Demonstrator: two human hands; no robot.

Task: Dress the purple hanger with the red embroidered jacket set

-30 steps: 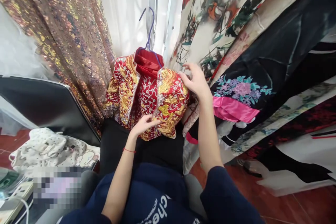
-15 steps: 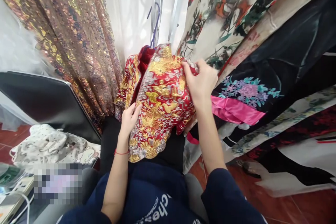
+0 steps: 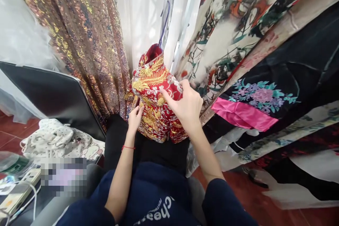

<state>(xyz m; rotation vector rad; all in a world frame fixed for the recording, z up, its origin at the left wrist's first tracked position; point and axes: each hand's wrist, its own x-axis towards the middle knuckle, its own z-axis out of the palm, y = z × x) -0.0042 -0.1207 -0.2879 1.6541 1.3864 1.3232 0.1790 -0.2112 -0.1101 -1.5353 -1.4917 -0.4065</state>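
The red jacket [image 3: 152,86], dense with gold and silver embroidery, hangs near the centre of the frame, with the hook of a purple hanger [image 3: 165,24] rising above its collar. Its lower part meets a black surface [image 3: 159,152]

The left hand [image 3: 135,118] is at the jacket's front edge, left of centre, thumb and forefinger near each other; whether they pinch the cloth I cannot tell. The right hand [image 3: 187,106] is at the shoulder on the jacket's right side in the frame, its thumb spread from the fingers and laid along the front; the fingertips are partly hidden, so their grip is unclear

I judge the jacket fairly heavy and stiff where the thread is thick, softer at the smooth red lining, which may slip. Shoulder seams and collar look like the sound holds; pulling at raised threads could snag them
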